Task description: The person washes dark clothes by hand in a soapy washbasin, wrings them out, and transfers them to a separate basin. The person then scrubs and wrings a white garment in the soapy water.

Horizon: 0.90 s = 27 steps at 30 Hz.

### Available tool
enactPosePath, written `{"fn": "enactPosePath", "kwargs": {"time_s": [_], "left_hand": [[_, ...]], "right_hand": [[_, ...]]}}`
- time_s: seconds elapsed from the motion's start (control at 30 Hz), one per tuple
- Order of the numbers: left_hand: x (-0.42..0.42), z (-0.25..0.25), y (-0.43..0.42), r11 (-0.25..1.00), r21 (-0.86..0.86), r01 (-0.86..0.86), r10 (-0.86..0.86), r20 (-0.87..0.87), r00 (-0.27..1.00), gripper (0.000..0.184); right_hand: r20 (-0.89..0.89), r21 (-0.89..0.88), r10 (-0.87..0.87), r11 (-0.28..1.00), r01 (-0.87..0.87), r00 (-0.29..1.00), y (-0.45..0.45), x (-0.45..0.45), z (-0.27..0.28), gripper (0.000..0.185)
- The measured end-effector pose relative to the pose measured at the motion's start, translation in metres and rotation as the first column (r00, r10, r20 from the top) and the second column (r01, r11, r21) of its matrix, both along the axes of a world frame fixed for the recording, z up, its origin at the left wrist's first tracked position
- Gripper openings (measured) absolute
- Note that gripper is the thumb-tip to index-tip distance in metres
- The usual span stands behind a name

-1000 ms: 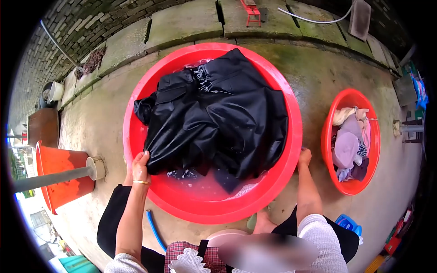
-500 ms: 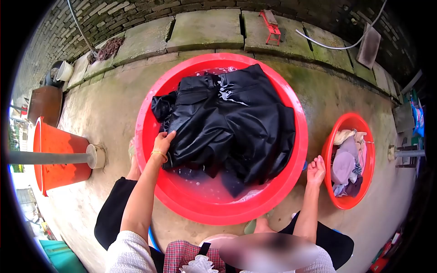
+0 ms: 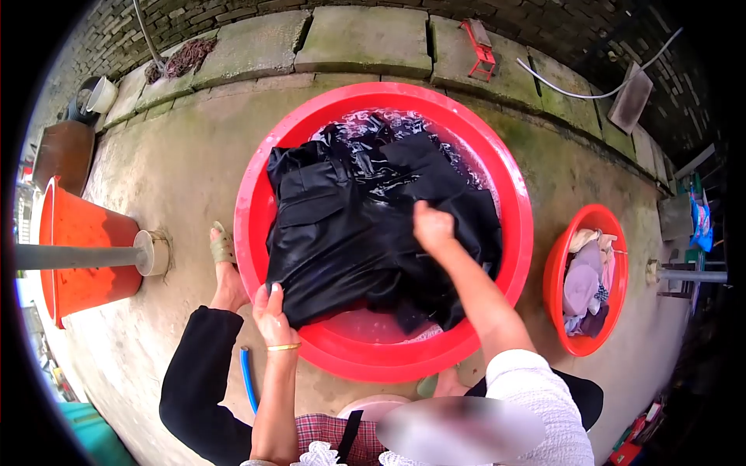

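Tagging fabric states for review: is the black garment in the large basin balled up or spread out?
Spread out, though wrinkled: the black garment lies broadly across the large red basin, its near-left edge at the left hand.

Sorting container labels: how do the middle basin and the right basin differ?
Size: the middle basin looks much larger than the right basin.
Contents: the middle basin holds a black garment in foamy water; the right basin holds mixed lighter and purple clothes, no water visible.
Shared: both are open-topped, reddish and on the floor.
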State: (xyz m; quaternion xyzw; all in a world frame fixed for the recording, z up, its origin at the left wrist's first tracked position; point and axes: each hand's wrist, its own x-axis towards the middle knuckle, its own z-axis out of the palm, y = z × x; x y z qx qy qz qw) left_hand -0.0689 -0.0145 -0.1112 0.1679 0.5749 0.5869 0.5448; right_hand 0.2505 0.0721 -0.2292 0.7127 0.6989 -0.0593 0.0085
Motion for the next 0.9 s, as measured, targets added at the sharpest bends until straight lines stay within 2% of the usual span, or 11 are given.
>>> {"fn": "enactPosePath", "kwargs": {"time_s": [0.13,0.2,0.27,0.37,0.43,0.53,0.6,0.67,0.73,0.8,0.9], "left_hand": [[-0.011,-0.034,-0.013,0.999,-0.035,-0.018,0.017,-0.031,0.999,0.011],[-0.004,-0.031,-0.009,0.998,-0.064,-0.018,0.017,-0.028,0.999,0.012],[-0.005,-0.03,-0.01,0.993,-0.109,-0.041,0.034,-0.069,0.997,0.014],[-0.03,-0.024,-0.014,0.996,-0.06,-0.071,0.064,-0.109,0.992,0.017],[-0.028,-0.009,-0.014,0.998,-0.028,-0.053,0.05,-0.105,0.993,0.017],[-0.034,-0.019,-0.016,0.997,-0.039,-0.065,0.061,-0.115,0.992,0.016],[-0.035,-0.027,-0.015,0.996,-0.058,-0.063,0.056,-0.111,0.992,0.016],[-0.033,-0.033,-0.012,0.996,-0.059,-0.062,0.053,-0.135,0.989,0.014],[-0.038,-0.043,-0.014,0.997,-0.058,-0.042,0.032,-0.155,0.987,0.013],[-0.05,-0.045,-0.01,1.0,-0.007,0.003,-0.004,-0.254,0.967,0.013],[-0.057,-0.037,-0.012,1.0,0.012,-0.011,0.013,-0.238,0.971,0.014]], "right_hand": [[-0.055,-0.095,-0.248,0.965,0.243,0.967,-0.027,0.005,0.008,0.014],[-0.438,0.001,-0.079,0.996,0.088,0.896,-0.034,-0.097,0.027,0.012],[-0.749,0.278,0.339,0.941,-0.194,0.569,-0.047,-0.201,0.062,0.017],[-0.66,0.409,0.446,0.888,-0.209,0.605,-0.027,-0.209,0.048,0.013],[-0.335,0.208,0.241,0.962,-0.178,0.911,0.003,-0.123,0.012,0.011],[0.041,0.082,-0.1,0.992,0.096,0.994,0.018,0.0,-0.027,0.011],[0.044,0.047,-0.232,0.972,0.23,0.972,0.011,-0.011,-0.012,0.011],[-0.393,0.173,-0.108,0.967,0.189,0.913,-0.007,-0.094,0.002,0.007],[-0.756,0.236,0.212,0.971,-0.045,0.62,-0.045,-0.198,0.023,0.008],[-0.777,0.304,0.367,0.93,-0.206,0.511,-0.081,-0.256,0.069,0.007],[-0.58,0.23,0.273,0.959,-0.167,0.767,-0.074,-0.174,0.04,0.01]]}}
